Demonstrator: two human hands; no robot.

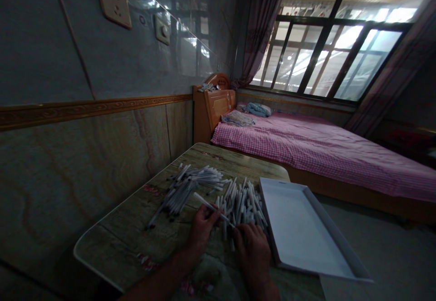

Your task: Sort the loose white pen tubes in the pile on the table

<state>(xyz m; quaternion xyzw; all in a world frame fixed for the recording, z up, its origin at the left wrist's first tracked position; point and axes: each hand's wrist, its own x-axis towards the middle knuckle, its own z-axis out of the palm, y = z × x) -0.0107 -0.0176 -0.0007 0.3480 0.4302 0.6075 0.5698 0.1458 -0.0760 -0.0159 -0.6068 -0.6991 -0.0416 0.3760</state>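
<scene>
My left hand (203,224) is closed around a slim white pen (223,217), which slants down to the right above the table. My right hand (252,250) has its fingers pinched at the pen's lower end; its fingertips are partly hidden. Just beyond my hands lies a pile of white, pen-like tubes (240,199), loosely heaped. To the left of it, a second pile of slim pens or refills (184,189) with dark ends is spread over the table (119,233).
A shallow white tray (299,228) lies at the table's right side and reaches past its edge. A tiled wall (85,155) runs along the left. Behind the table stands a bed (289,142) with a pink checked sheet, a wooden headboard (216,103) and a window beyond.
</scene>
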